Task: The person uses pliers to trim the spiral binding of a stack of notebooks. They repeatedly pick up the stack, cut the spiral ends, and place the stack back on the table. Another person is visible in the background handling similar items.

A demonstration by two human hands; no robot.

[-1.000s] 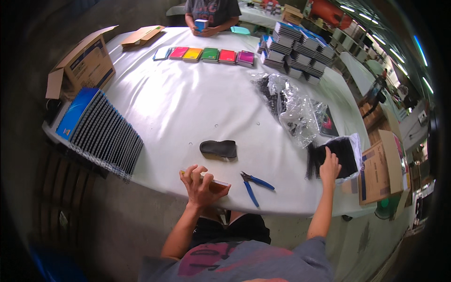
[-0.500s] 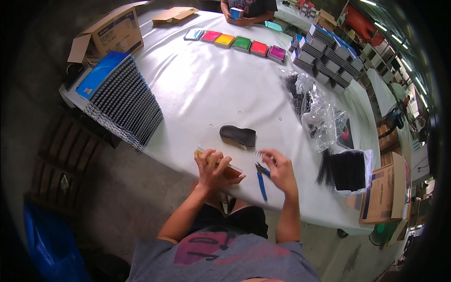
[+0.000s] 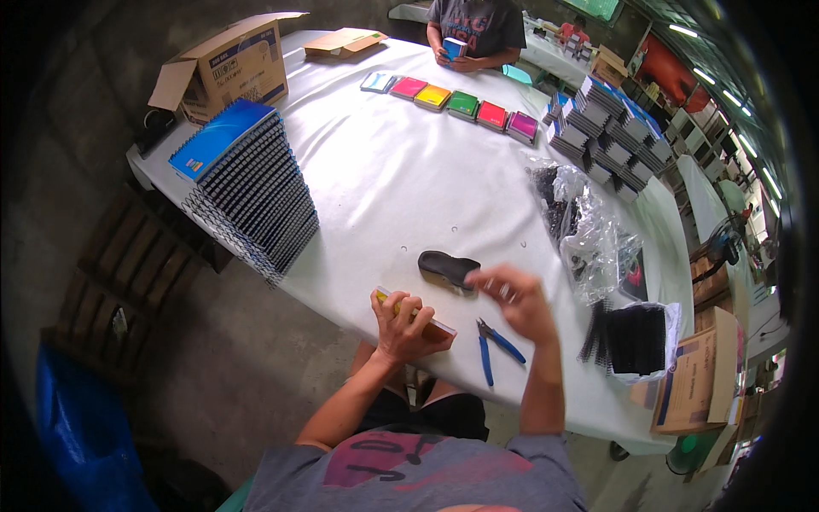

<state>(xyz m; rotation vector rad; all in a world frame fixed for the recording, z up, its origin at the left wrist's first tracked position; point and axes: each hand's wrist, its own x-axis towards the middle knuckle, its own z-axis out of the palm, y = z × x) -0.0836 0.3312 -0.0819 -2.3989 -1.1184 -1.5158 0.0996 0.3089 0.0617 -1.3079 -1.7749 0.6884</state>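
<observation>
"What does the left hand (image 3: 405,331) hold?"

"From where I stand, it clasps a small thick pad (image 3: 441,332) at the near edge of the white table (image 3: 384,205)."

"And the right hand (image 3: 516,300)?"

"Raised, fingers bent, near the dark curved block (image 3: 446,268), blue-handled cutters (image 3: 485,358) lying below; it's blurred, so I can't tell whether it grips anything."

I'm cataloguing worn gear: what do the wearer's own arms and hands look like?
Short grey sleeves; bare forearms, with no watch showing. The left hand and right hand wear no gloves. The right is blurred, so a ring there can't be ruled out.
</observation>
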